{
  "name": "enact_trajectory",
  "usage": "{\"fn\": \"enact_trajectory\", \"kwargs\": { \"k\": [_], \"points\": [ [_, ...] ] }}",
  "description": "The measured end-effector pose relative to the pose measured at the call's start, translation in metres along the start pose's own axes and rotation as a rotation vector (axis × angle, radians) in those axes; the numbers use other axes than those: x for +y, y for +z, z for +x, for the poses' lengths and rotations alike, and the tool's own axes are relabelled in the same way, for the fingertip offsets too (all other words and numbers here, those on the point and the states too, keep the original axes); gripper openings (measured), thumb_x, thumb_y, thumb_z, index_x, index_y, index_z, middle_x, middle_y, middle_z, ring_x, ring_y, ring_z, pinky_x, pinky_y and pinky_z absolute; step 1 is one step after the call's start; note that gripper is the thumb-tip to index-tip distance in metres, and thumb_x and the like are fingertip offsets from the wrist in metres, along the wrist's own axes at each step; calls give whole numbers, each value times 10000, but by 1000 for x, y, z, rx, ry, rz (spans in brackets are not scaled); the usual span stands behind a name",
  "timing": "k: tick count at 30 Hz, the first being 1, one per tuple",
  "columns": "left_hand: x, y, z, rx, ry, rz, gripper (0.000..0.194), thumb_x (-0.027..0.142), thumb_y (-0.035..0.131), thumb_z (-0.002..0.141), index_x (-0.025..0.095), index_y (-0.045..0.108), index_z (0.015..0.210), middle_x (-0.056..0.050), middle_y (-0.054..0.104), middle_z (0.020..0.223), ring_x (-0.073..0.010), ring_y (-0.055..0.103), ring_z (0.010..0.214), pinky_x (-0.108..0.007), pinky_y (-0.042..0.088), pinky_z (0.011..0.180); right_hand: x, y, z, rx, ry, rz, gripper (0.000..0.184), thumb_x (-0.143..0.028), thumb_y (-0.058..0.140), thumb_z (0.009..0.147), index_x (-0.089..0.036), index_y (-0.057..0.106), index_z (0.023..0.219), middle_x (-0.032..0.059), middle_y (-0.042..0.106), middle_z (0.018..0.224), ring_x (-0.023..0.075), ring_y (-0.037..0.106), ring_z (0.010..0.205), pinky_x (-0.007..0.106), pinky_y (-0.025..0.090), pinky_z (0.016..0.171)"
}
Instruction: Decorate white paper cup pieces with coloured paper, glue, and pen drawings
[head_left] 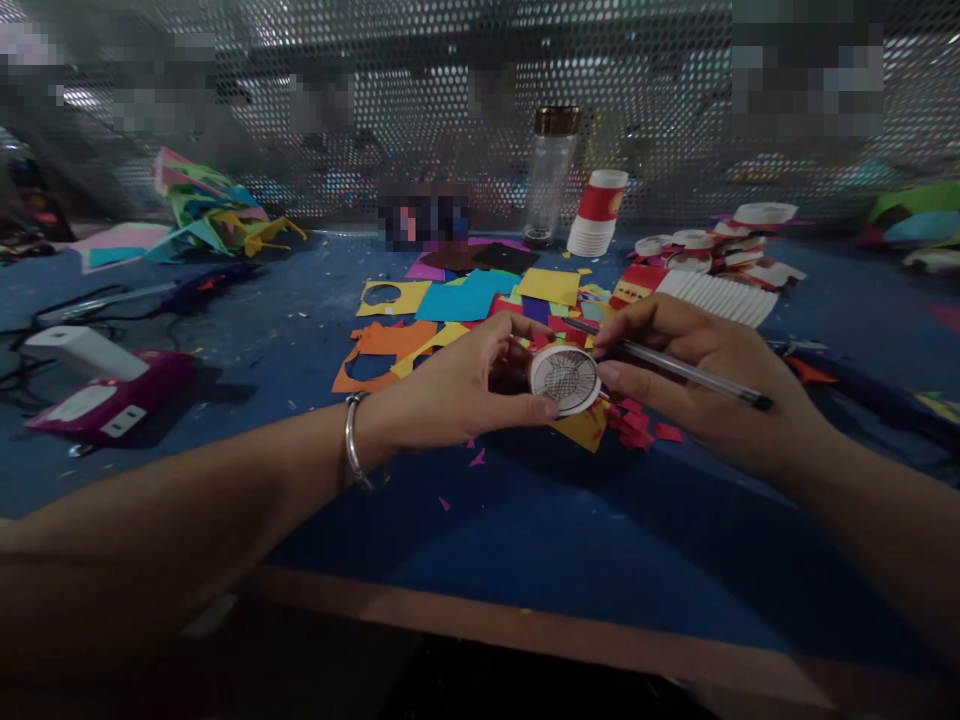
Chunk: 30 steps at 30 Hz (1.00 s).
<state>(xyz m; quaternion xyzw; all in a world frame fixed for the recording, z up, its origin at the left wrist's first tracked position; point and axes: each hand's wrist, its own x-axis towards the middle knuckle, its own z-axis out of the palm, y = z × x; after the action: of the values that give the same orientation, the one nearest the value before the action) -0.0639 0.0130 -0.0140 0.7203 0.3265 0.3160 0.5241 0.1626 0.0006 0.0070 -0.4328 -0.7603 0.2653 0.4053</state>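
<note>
The left hand (450,392) is part closed round the disc (565,378), thumb on its lower rim and fingers curled behind, so its patterned face tilts up toward the wearer. The right hand (694,345) is closed in a writing grip on the pen (697,375) — its thumb tip at or very near the disc's right edge. The pen slants across, dark end out to the right; whether its other end touches the disc cannot be told.

The disc is above the table (450,560), white with dark lines fanning out from a cross-hatched middle. The step in hand looks like line work on that face; a further stroke would call for a steady rim and the pen tip brought squarely onto the white.

Beyond the disc lie a blue sheet (457,298) and a yellow sheet (551,287), with an orange sheet (397,340) to its left and red scraps (634,425) just to its lower right. Farther behind it stand the bottle (550,180) and the cups (600,210) — nested upside down, side by side. Well left of it sits the purple power block (161,375).
</note>
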Motion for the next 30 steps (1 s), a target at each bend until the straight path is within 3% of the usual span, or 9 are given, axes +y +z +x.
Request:
{"fn": "enact_trajectory", "kwargs": {
  "k": [4, 9, 14, 20, 30],
  "points": [
    [2, -2, 3, 47, -61, -30, 317, 317, 784, 819, 191, 552, 994, -22, 661, 961, -157, 643, 905, -343, 551, 856, -1, 1, 0, 9, 12, 22, 215, -354, 805, 757, -240, 637, 828, -17, 683, 713, 144, 613, 593, 275, 509, 519],
    [-1, -3, 6, 45, -29, 9, 250, 333, 774, 829, 187, 579, 885, 2, 621, 871, -134, 592, 825, -302, 525, 782, -1, -1, 2, -1, -17, 0, 210, -366, 795, 770, -230, 644, 822, -11, 680, 712, 140, 629, 599, 269, 517, 522],
    [-5, -5, 6, 61, 3, 56, 240, 308, 777, 819, 182, 585, 887, 9, 619, 869, -130, 598, 811, -303, 505, 775, 0, -2, 2, 12, -4, 3, 234, -385, 829, 756, -227, 671, 823, 4, 707, 755, 151, 655, 634, 283, 553, 551],
    [-5, -5, 7, 67, 8, 105, 252, 338, 771, 823, 186, 576, 872, 7, 619, 839, -126, 585, 786, -284, 498, 732, 4, -4, 2, 48, -48, -33, 139, -276, 782, 787, -257, 651, 744, -6, 708, 758, 158, 666, 666, 301, 582, 598],
    [-7, -3, 6, 33, -19, 19, 262, 320, 781, 801, 182, 579, 894, 5, 622, 851, -131, 592, 798, -307, 498, 763, 5, -6, 1, 59, -47, -33, 111, -266, 790, 771, -257, 684, 804, -8, 700, 781, 166, 657, 686, 306, 565, 596]
  ]
}}
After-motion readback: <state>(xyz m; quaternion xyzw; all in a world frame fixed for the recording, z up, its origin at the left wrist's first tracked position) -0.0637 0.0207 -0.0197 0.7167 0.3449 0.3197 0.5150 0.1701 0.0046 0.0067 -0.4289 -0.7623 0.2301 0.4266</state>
